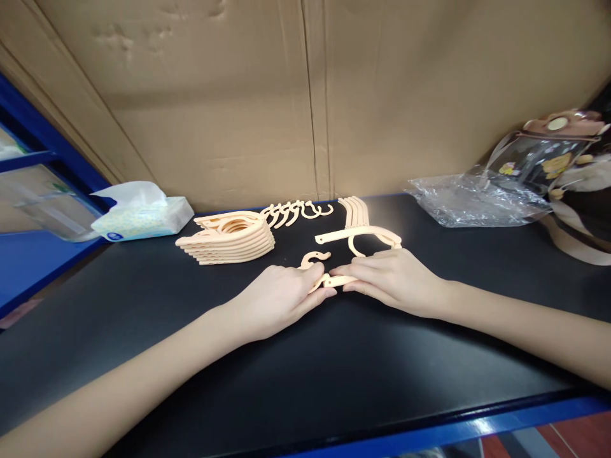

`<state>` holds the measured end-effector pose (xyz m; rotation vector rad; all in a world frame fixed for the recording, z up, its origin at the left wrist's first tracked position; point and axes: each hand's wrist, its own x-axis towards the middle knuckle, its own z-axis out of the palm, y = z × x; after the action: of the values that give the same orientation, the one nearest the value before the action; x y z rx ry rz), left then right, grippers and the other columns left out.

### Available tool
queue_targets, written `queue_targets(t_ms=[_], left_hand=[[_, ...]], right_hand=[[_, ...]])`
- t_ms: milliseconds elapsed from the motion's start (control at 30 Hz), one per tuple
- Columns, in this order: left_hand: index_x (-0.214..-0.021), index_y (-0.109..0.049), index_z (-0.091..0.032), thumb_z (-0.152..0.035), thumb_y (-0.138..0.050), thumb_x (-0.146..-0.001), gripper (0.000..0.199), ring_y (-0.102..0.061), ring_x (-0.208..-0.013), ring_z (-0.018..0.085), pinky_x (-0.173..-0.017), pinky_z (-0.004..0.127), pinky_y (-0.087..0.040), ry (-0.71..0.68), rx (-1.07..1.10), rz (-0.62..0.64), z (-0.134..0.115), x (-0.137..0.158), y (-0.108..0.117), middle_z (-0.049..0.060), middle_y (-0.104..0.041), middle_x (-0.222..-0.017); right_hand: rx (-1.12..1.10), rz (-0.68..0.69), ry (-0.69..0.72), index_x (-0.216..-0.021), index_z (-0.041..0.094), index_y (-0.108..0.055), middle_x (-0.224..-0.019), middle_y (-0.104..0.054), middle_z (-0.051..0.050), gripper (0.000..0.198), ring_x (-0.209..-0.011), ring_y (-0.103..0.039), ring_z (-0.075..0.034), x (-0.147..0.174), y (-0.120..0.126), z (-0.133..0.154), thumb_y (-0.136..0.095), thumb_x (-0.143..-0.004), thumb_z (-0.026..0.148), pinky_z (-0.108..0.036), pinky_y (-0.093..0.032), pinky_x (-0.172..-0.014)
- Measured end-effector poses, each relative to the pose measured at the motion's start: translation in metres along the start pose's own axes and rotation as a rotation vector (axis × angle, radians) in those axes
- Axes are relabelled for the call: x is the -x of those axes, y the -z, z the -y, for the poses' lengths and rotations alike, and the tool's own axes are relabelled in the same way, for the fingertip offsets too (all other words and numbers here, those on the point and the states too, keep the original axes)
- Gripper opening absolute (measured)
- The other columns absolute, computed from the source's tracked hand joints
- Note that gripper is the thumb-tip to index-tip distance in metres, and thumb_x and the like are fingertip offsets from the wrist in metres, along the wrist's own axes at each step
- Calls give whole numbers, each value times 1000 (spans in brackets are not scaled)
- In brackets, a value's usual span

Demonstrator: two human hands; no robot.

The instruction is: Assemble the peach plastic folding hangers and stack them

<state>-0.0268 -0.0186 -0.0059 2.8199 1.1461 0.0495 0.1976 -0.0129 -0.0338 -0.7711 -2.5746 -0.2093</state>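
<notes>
Cardboard [214,114] stands upright beyond both hands, and the black table [296,381] spreads under them. Well off to the right hand's side is a clear bottle [529,159], with a crumpled plastic bag [453,202] just beside it; a tissue box [177,216] sits well apart on the left hand's far side.

Beyond the left hand [277,299] lies a pile of folded frames [226,248]. A smaller set of curved arms [354,211] rests past the right hand [403,280], and between the two, farther from the person, lies a row of hooks [286,215].

The hanger piece [356,233] is in the right hand, its fingers and thumb closed on the lower arm while the upper arm juts toward the left hand. The left hand pinches a loose-looking hook [315,256] by the stem. The two parts meet between the fingertips; whether they are joined cannot be told.

The parts look like smooth plastic: probably light, fairly stiff, a little slippery. The arms should bear a firm hold near the pivot end; the hook seems best taken low on its stem, since its thin curve and the small holed ends might snap under a twist.
</notes>
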Motion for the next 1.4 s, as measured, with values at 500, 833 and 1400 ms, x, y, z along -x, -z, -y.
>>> queue_targets(t_ms=[500,833,1400], left_hand=[[-81,-41,-17,-34,-28,-99,29,-56,-44,16,-39,25,-22,-198,-398,-155,7,-1,-9,0,-56,-57],[-77,-40,-18,-33,-24,-99,31,-55,-46,15,-40,27,-24,-239,-582,-276,6,-1,-12,1,-55,-62],[-76,-43,-18,-30,-33,-96,25,-58,-53,14,-46,27,-31,-246,-525,-298,3,1,-8,0,-58,-65]], right_hand=[[25,90,-22,-106,19,-62,-82,-69,-2,34,-65,-62,-12,2,-1,1,-33,-99,35,-23,-38,-57],[-54,164,-49,-105,19,-62,-89,-71,-4,38,-73,-65,-14,3,0,0,-28,-99,36,-25,-40,-63],[-49,127,-56,-106,20,-63,-86,-72,-4,38,-71,-66,-14,4,-1,0,-31,-99,38,-24,-42,-63]])
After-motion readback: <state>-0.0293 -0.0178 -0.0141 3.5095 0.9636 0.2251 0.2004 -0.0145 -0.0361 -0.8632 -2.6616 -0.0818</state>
